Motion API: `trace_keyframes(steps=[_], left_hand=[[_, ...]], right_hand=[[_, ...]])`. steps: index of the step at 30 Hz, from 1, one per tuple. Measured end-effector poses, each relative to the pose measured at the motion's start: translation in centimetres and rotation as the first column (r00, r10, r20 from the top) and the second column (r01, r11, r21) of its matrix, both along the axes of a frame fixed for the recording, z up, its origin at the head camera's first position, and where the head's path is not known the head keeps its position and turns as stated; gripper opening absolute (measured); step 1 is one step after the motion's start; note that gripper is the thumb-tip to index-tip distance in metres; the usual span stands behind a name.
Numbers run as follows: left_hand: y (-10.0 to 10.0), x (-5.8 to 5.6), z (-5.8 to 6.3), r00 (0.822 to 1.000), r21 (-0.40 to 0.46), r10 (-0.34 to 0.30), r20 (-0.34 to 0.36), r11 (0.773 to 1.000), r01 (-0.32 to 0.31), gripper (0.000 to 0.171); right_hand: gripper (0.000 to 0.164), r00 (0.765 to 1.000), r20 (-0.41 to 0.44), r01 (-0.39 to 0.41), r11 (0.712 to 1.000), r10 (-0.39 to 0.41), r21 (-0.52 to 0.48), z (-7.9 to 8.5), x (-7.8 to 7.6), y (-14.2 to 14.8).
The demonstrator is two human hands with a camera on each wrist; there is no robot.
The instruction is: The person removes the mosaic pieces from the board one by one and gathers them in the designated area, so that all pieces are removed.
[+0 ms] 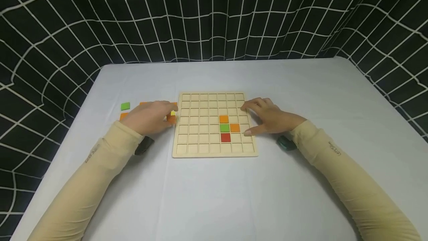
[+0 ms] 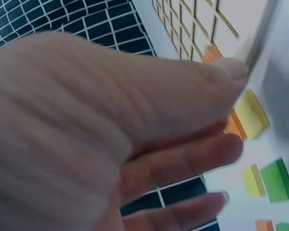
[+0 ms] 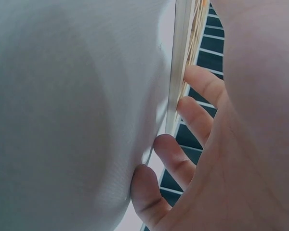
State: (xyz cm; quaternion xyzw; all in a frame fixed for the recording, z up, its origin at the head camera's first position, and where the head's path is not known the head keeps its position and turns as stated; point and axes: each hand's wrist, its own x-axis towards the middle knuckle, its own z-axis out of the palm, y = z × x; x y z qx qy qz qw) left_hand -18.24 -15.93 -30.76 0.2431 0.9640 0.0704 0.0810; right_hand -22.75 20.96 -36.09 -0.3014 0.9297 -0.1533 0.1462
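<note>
A pale wooden grid board (image 1: 198, 151) lies flat with a few coloured square tiles in its cells: an orange tile (image 1: 223, 119), a green tile (image 1: 224, 128), another orange tile (image 1: 235, 128) and a red tile (image 1: 225, 137). My left hand (image 1: 150, 116) is at the board's left edge, its thumb and forefinger pinching an orange tile (image 1: 171, 119). A yellow tile (image 1: 172, 113) shows just beyond that. On the other side, my right hand (image 1: 269, 116) rests spread fingers and thumb on the board's right border; its fingertips (image 3: 169, 144) line the board's side in the right wrist view.
Loose tiles lie left of the board, some hidden under my left hand: a green tile (image 1: 125, 106) and an orange tile (image 1: 123, 116) in the head view, a thick green tile (image 2: 277, 180) in the left wrist view. White cloth (image 1: 210, 196) covers the table; dark netting (image 1: 214, 18) surrounds it.
</note>
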Motion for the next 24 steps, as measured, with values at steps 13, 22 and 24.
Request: trace_keyframes(steps=[13, 22, 24], left_hand=[[-0.9, -1.3, -1.6, 0.996, -0.019, -0.070, 0.049, 0.997, 0.071, 0.008], [-0.8, -1.1, -1.6, 0.996, -0.052, -0.056, 0.063, 0.997, 0.059, 0.016], [-0.8, -1.1, -1.6, 0.996, -0.057, -0.053, 0.067, 0.997, 0.057, 0.015]], right_hand=[[0.079, 1.000, -0.015, 0.006, 0.999, -0.006, -0.033, -0.1, 0.1, 0.2], [0.078, 0.999, -0.037, -0.013, 0.999, 0.011, -0.040, -0.3, 0.0, 0.3], [0.079, 1.000, -0.028, -0.010, 0.999, 0.009, -0.036, -0.2, 0.0, 0.3]])
